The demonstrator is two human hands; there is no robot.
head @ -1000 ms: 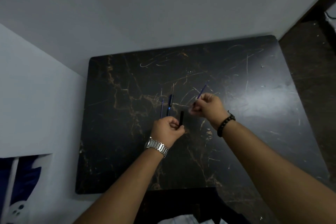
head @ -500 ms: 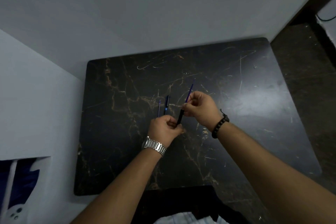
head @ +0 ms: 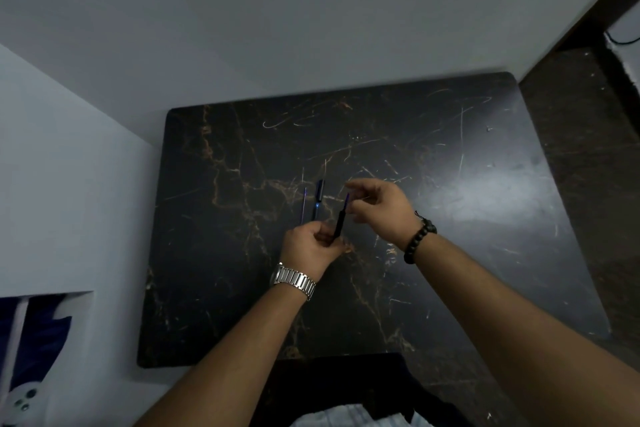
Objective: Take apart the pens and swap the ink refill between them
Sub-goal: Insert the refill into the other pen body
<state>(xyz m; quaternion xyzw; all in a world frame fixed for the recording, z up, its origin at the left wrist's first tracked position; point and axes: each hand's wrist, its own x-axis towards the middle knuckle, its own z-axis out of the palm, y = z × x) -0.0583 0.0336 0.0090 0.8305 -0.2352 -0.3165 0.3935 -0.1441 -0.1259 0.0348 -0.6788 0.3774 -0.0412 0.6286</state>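
Note:
My left hand (head: 313, 242) pinches a black pen barrel (head: 340, 224), held tilted above the dark marble table (head: 433, 253). A thin blue ink refill (head: 346, 198) sticks out of the barrel's top end. My right hand (head: 379, 206) hovers just right of the refill's tip, fingers spread and slightly blurred, holding nothing that I can see. On the table beyond my left hand lie a second thin blue refill (head: 303, 204) and, beside it, another dark pen body (head: 318, 198).
The table stands in a corner of white walls (head: 242, 28). Dark floor (head: 588, 166) runs along its right side. A blue and white object (head: 24, 357) sits low at the left.
My right hand brought the blue refill to the barrel in my left hand and slid it in. Now the right fingers have opened and let go of the refill.

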